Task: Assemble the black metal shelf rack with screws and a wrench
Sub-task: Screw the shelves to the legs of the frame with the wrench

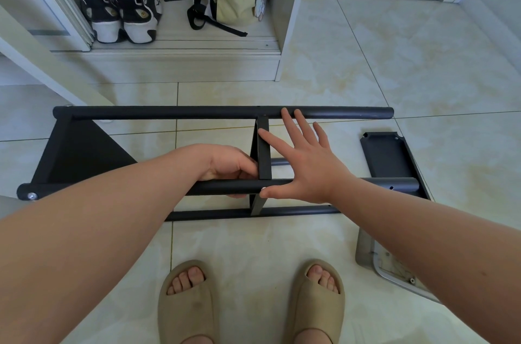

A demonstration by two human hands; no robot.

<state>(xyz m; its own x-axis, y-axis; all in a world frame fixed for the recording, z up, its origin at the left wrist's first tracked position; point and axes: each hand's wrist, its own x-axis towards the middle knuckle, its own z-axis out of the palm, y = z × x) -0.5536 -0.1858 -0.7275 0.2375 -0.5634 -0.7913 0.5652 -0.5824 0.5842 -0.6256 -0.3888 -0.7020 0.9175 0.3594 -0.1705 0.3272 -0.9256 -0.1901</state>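
Shelf rack [169, 112] gripped by left hand [231, 166], beneath right hand [304, 163].

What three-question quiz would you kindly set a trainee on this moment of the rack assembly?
1. True or false: the right hand is clenched round a wrench.
2. What does the left hand grip? A: the near black tube. B: a sandal. C: a backpack strap.
3. On which side of the person does the loose black panel lie?

Key: 1 false, as its fingers are spread and hold nothing; 2 A; 3 the right.
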